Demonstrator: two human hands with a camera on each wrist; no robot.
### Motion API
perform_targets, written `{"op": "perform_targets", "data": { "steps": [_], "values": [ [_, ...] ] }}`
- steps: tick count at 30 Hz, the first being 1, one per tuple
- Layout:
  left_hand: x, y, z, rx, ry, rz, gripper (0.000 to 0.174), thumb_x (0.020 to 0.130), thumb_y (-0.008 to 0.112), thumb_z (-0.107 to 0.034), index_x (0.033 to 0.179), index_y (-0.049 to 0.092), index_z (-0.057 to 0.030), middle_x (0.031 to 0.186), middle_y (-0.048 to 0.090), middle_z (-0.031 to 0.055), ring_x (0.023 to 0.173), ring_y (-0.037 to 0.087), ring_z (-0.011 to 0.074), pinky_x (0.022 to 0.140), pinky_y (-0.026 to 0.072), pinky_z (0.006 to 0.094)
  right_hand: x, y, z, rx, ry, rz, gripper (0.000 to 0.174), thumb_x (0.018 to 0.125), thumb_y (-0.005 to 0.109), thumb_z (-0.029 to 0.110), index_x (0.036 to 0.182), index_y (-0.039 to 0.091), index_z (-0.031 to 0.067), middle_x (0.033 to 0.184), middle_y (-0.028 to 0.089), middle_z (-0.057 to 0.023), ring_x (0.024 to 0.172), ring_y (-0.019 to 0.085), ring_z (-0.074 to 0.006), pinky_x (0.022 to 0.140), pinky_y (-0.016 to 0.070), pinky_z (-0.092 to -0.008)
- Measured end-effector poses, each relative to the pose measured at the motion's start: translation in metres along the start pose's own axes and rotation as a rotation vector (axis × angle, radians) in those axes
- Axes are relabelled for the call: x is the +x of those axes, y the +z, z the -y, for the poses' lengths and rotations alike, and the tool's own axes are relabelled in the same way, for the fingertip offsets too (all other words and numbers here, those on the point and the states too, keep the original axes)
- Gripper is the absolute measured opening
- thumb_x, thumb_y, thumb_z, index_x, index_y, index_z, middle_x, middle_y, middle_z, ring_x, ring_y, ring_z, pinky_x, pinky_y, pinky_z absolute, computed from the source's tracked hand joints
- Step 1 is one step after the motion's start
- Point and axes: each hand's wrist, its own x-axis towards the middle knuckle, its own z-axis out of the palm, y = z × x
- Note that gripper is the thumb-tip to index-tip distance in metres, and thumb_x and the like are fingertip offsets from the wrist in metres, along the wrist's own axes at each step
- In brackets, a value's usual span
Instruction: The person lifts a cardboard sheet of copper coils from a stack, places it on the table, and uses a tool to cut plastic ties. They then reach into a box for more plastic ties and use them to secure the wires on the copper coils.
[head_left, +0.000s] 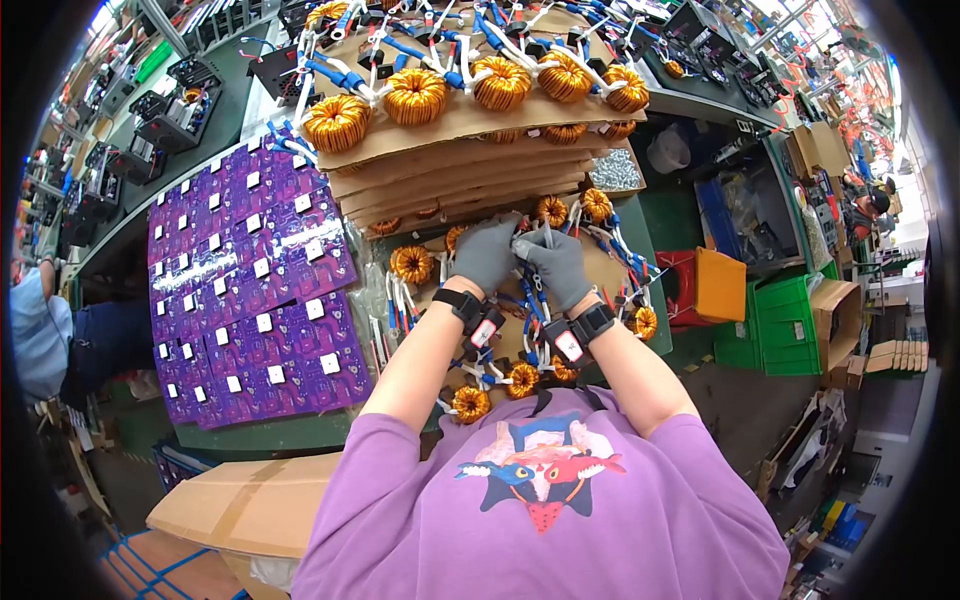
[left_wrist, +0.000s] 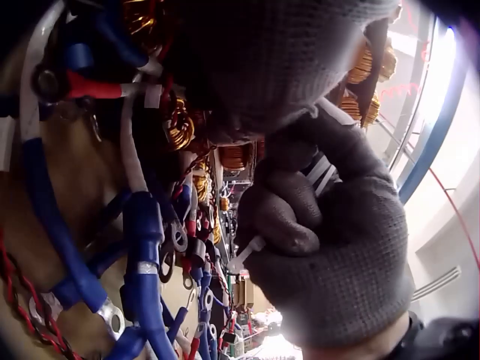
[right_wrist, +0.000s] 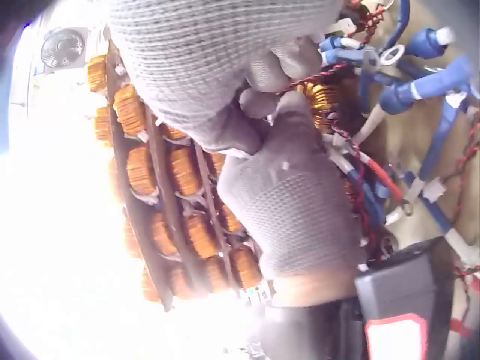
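Both hands wear grey knit gloves and meet over the near cardboard sheet (head_left: 600, 270). My left hand (head_left: 485, 255) has curled fingers, pinching a red-and-black twisted wire (right_wrist: 330, 75) beside a copper-wound ring coil (right_wrist: 322, 105). Close against it, my right hand (head_left: 555, 265) curls tightly around a thin white plastic strip that looks like a cable tie (left_wrist: 246, 253); its end pokes out beneath the fingers. The gloves hide the spot where the wire and strip come together. Blue and white leads with ring terminals (left_wrist: 146, 247) lie around the hands.
Layered cardboard (head_left: 450, 170) bearing more copper coils (head_left: 415, 97) stands just beyond the hands. Purple circuit boards (head_left: 240, 270) cover the bench's left side. A tray of small metal parts (head_left: 617, 170) sits at the back right, with red (head_left: 680, 285) and green bins (head_left: 785, 315) farther right.
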Motion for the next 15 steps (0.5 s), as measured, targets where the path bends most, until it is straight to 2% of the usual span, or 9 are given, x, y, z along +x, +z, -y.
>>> {"op": "perform_targets", "data": {
  "steps": [3,5,6,7,8,9,12,14,15],
  "values": [
    [-0.007,-0.012,-0.005,-0.066,-0.070,0.086,0.028,0.078,0.060,-0.022,0.105,0.061,-0.0128,0.095,0.064,0.0124,0.092,0.061,0.0304,0.077,0.0487,0.0407,0.000,-0.014,0.009,-0.080,-0.004,0.058,0.020,0.080,0.069,0.016,0.092,0.066,0.0000,0.078,0.064,-0.0015,0.065,0.055,-0.0071,0.061,0.0436,-0.0216],
    [-0.012,-0.036,-0.016,-0.001,0.120,0.208,0.032,0.075,0.064,-0.033,0.100,0.064,-0.0127,0.099,0.062,0.0122,0.096,0.058,0.0309,0.079,0.0472,0.0408,-0.009,-0.026,0.035,-0.071,0.002,-0.021,0.023,0.081,0.068,0.021,0.093,0.066,0.0008,0.077,0.062,-0.0003,0.066,0.054,-0.0069,0.060,0.0429,-0.0215],
    [-0.022,-0.029,-0.010,-0.037,0.192,0.200,0.043,0.072,0.066,-0.047,0.094,0.066,-0.0105,0.102,0.060,0.0120,0.098,0.055,0.0311,0.081,0.0448,0.0413,-0.011,-0.034,0.044,-0.061,0.006,-0.098,0.026,0.083,0.067,0.025,0.094,0.065,0.0016,0.077,0.061,0.0008,0.066,0.053,-0.0066,0.059,0.0422,-0.0214],
    [-0.032,-0.028,-0.009,0.032,0.288,0.208,0.047,0.072,0.065,-0.050,0.096,0.066,-0.0095,0.102,0.059,0.0117,0.098,0.055,0.0307,0.082,0.0438,0.0411,-0.006,-0.048,0.042,-0.116,0.012,-0.171,0.030,0.085,0.064,0.030,0.100,0.063,0.0041,0.075,0.056,0.0026,0.066,0.049,-0.0052,0.056,0.0396,-0.0197],
    [-0.040,-0.027,-0.009,0.102,0.381,0.215,0.052,0.073,0.064,-0.054,0.097,0.065,-0.0086,0.102,0.059,0.0115,0.098,0.055,0.0303,0.082,0.0428,0.0409,-0.012,-0.068,0.044,-0.030,0.165,-0.134,0.029,0.087,0.061,0.030,0.103,0.062,0.0061,0.072,0.053,0.0032,0.066,0.046,-0.0030,0.052,0.0362,-0.0181],
    [-0.045,-0.027,-0.011,0.125,0.402,0.205,0.057,0.074,0.060,-0.058,0.099,0.064,-0.0075,0.101,0.059,0.0098,0.099,0.054,0.0287,0.084,0.0414,0.0406,-0.018,-0.072,0.049,0.007,0.155,-0.140,0.030,0.088,0.058,0.031,0.106,0.061,0.0066,0.069,0.050,0.0037,0.062,0.044,-0.0026,0.049,0.0336,-0.0179],
    [-0.046,-0.025,-0.020,0.287,0.405,0.277,0.055,0.078,0.057,-0.058,0.102,0.063,-0.0085,0.101,0.060,0.0089,0.098,0.054,0.0278,0.085,0.0412,0.0400,-0.030,-0.085,0.047,0.028,0.120,-0.137,0.031,0.091,0.054,0.032,0.110,0.060,0.0077,0.065,0.047,0.0045,0.054,0.040,-0.0022,0.044,0.0295,-0.0183],
    [-0.040,-0.027,-0.025,0.306,0.401,0.265,0.052,0.080,0.056,-0.056,0.098,0.064,-0.0081,0.099,0.060,0.0087,0.099,0.054,0.0268,0.084,0.0417,0.0395,-0.036,-0.093,0.049,0.009,0.089,-0.117,0.031,0.093,0.051,0.032,0.111,0.060,0.0082,0.064,0.046,0.0047,0.051,0.038,-0.0022,0.042,0.0279,-0.0189],
    [-0.032,-0.031,-0.028,0.288,0.322,0.347,0.049,0.080,0.056,-0.054,0.096,0.065,-0.0084,0.099,0.061,0.0082,0.098,0.055,0.0265,0.083,0.0424,0.0392,-0.043,-0.095,0.057,-0.110,0.133,-0.055,0.032,0.094,0.049,0.031,0.112,0.059,0.0070,0.064,0.046,0.0040,0.050,0.038,-0.0021,0.042,0.0278,-0.0183]
  ]
}}
